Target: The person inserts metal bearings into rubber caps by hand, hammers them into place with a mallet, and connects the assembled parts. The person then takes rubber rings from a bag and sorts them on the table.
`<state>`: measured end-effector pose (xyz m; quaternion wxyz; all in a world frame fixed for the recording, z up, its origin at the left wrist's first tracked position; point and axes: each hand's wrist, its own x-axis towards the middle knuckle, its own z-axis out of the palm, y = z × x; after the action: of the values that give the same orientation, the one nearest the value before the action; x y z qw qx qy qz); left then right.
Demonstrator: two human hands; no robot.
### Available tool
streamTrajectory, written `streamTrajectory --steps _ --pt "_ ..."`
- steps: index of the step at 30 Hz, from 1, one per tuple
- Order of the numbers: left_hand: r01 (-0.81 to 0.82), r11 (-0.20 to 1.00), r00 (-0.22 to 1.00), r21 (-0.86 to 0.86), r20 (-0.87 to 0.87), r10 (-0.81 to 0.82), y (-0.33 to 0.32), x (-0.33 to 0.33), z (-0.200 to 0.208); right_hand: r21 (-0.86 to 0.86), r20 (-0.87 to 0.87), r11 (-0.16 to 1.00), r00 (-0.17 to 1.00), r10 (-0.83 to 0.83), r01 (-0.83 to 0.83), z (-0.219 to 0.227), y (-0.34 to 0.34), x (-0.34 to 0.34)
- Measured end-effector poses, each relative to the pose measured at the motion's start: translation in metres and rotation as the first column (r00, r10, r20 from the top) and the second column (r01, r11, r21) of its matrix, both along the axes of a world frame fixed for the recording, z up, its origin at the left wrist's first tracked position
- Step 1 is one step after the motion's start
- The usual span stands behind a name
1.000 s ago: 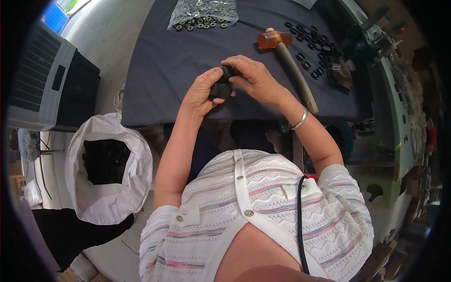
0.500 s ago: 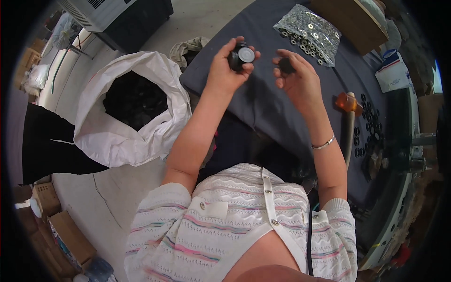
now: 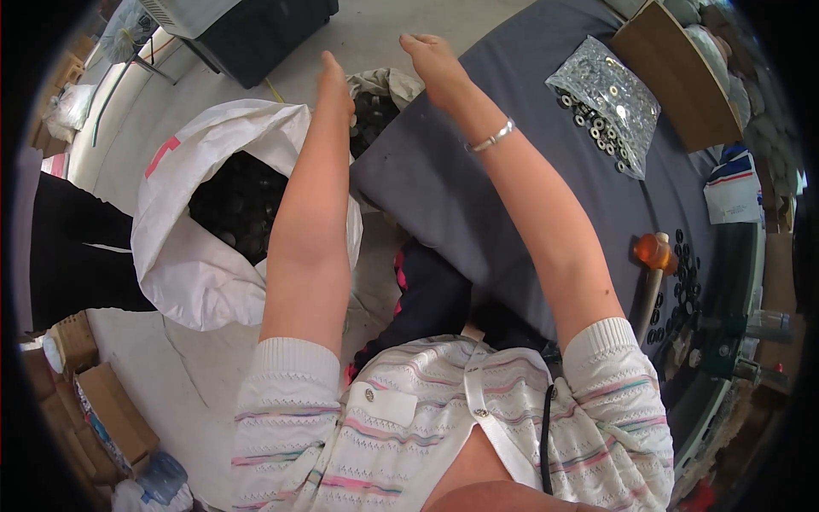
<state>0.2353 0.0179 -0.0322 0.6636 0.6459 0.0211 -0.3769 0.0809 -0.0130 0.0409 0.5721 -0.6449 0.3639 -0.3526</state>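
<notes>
My left hand (image 3: 334, 88) is stretched out at the near left side of a greyish-beige bag (image 3: 397, 83) that holds black round parts (image 3: 368, 118). One of its fingers points away from me; the rest of the hand is partly turned from sight, and no part shows in it. Beyond the corner of the cloth-covered table, my right hand (image 3: 432, 70) reaches to the left with fingers extended. Nothing is visible in that hand either. A large white sack (image 3: 200, 294), filled with black pieces (image 3: 236, 205), stands beside my left forearm.
On the grey cloth (image 3: 486, 162) lie a clear plastic bag (image 3: 612, 98) of ring-shaped parts, a mallet with an amber head (image 3: 653, 251) and several black rings (image 3: 680, 294). A cardboard box (image 3: 674, 77) stands behind. A person's dark-clothed leg (image 3: 85, 247) is at the left.
Both hands have moved away from me and to the left, toward the beige bag. The black round part in my left hand and the small black piece in my right are no longer visible there.
</notes>
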Motion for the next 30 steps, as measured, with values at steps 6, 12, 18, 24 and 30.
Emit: streamTrajectory --steps 6,12,18,24,30 --pt "0.349 0.882 0.932 -0.317 0.219 -0.290 0.039 -0.069 0.052 -0.282 -0.038 0.959 0.999 0.027 -0.037 0.003 0.061 -0.152" --pt "0.598 0.659 0.801 -0.457 0.384 -0.460 0.127 -0.150 0.061 -0.810 -0.298 0.558 0.695 -0.655 0.178 0.012 0.138 -0.332" --pt "0.793 0.559 0.597 -0.241 0.492 -0.634 0.150 -0.255 0.037 -0.666 -0.713 0.687 0.023 -0.700 0.290 0.009 0.193 -0.452" --pt "0.812 0.577 0.431 -0.095 0.763 -0.482 0.152 -0.271 0.023 -0.702 -0.624 0.646 0.178 -0.761 0.298 -0.016 0.194 -0.490" --pt "0.804 0.591 0.397 -0.071 0.803 -0.444 0.154 -0.269 0.016 -0.684 -0.644 0.674 0.204 -0.738 0.280 -0.016 0.164 -0.542"
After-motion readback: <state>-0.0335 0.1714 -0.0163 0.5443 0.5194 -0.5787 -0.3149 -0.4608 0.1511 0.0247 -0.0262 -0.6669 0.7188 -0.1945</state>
